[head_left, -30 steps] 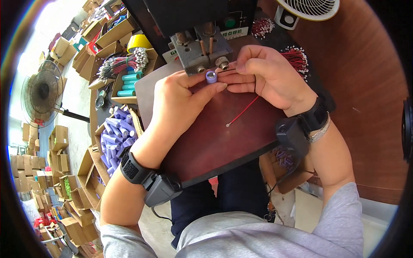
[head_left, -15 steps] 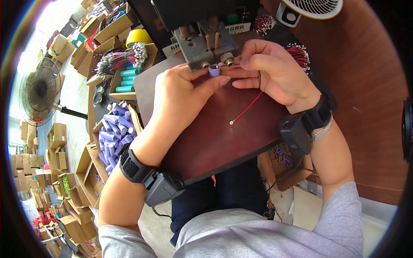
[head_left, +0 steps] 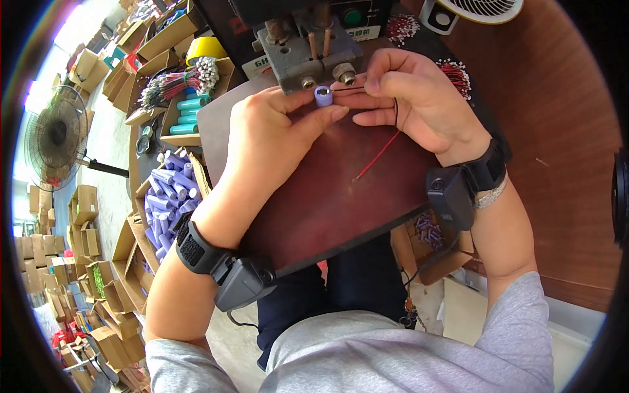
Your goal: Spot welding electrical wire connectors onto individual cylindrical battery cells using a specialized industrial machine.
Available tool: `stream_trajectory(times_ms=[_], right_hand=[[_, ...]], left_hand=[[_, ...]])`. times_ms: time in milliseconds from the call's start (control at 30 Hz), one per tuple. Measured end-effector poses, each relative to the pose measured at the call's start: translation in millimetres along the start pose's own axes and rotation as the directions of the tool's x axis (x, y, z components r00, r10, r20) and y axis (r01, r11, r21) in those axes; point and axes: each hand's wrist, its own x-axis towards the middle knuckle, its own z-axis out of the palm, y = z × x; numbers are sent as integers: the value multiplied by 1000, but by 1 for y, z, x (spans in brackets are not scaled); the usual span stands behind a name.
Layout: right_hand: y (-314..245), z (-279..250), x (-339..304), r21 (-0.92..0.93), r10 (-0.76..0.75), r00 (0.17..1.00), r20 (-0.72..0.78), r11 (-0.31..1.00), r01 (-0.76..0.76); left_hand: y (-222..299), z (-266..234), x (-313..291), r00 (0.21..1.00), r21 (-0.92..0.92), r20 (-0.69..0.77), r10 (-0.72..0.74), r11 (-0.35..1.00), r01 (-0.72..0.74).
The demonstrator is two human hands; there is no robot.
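Progress (est.): partway. Purple cylindrical cell w/ white-ringed end [head_left: 324,100] is just on near side of the machine's dark-grey metal block [head_left: 293,62], ringed end up. Thin black lead [head_left: 349,88] reaches from R hand [head_left: 426,98] to approx. that end; can't tell if joined or only laid there. Thin red lead [head_left: 380,153] trails below R hand toward near side, tip loose & well apart from cell, so red side prob. not done. More stock waiting: loose purple cylindrical cells [head_left: 171,187] in brown cardboard box [head_left: 202,175] at left; bundle of red & black leads w/ white tips [head_left: 457,77] at far right. Hands: L hand [head_left: 275,131] clamped on cell b/w thumb & fingers; R hand pinches black lead b/w thumb & forefinger, other fingers stretched toward cell. Hands close together; can't tell if fingertips touch. Pos. of cell: b/w the hands, by L thumb tip, just left of R fingers, over far part of dark red-brown counter [head_left: 308,216]; height above it unclear.
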Motion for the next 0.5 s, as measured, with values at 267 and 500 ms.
stream_trajectory(times_ms=[267,500], right_hand=[[0,-3,0,1,8,999,34,1000,-8],[0,-2,0,-34,10,999,34,999,-9]], left_hand=[[1,1,-1,1000,-91,21,-17,996,19],[-3,3,-2,997,-87,-37,72,993,-75]])
